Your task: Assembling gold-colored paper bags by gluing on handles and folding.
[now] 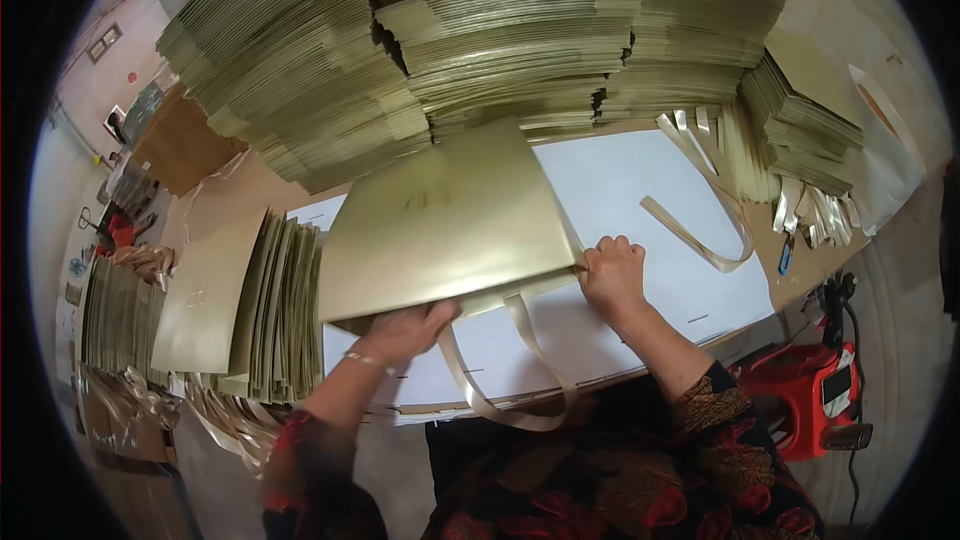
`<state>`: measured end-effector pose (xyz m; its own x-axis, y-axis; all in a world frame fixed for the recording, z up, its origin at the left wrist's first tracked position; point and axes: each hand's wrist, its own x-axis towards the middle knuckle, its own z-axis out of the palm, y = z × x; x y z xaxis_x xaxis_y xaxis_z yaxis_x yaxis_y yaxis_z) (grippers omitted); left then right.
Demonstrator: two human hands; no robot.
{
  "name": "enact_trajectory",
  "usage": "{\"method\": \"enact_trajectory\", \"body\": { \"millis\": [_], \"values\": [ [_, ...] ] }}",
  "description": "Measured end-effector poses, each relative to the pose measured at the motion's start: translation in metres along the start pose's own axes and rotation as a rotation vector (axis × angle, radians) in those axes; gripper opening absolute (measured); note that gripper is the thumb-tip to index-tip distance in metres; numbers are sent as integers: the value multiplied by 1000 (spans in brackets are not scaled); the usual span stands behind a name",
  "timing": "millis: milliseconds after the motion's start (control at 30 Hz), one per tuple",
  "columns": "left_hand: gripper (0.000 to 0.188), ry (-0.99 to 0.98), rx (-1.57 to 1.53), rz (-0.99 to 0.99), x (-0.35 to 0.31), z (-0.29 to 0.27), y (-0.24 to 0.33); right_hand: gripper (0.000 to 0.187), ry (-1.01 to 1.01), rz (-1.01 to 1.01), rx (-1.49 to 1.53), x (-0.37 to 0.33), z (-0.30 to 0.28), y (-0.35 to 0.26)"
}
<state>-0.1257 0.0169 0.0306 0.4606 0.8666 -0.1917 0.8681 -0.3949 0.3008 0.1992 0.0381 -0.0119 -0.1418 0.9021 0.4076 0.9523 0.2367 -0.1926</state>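
Note:
A gold paper bag (450,220) lies tilted over a white sheet (640,180) on the table, its mouth towards me. From that mouth a cream ribbon handle (465,385) hangs in a loop past the table's front edge. My left hand (405,332) is at the left part of the mouth, gripping the edge, with its fingers partly hidden by the bag. At the bag's right front corner, the curled fingers of my right hand (613,278) close on its side edge. A loose ribbon (745,240) curves across the sheet to the right.
Tall stacks of flat gold bags (510,30) wall off the back. Upright gold bags with ribbon handles (285,305) stand at left. At right are another bag stack (800,125), a ribbon bundle (825,215), a blue-handled cutter (785,255) and a red machine (805,395) below the table.

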Motion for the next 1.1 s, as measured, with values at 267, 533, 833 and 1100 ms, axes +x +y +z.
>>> {"method": "enact_trajectory", "body": {
  "millis": [267,533,833,1100],
  "values": [
    [35,475,-3,46,130,34,98,13,51,-57,-3,-4,-1,5],
    [33,478,11,-123,24,29,-59,10,-11,-43,18,0,-5,4],
    [39,497,733,254,52,-1,-28,23,67,48,163,28,-63,91],
    [52,633,-1468,-276,58,-8,103,14,-101,146,-213,36,-29,137]
  ]
}}
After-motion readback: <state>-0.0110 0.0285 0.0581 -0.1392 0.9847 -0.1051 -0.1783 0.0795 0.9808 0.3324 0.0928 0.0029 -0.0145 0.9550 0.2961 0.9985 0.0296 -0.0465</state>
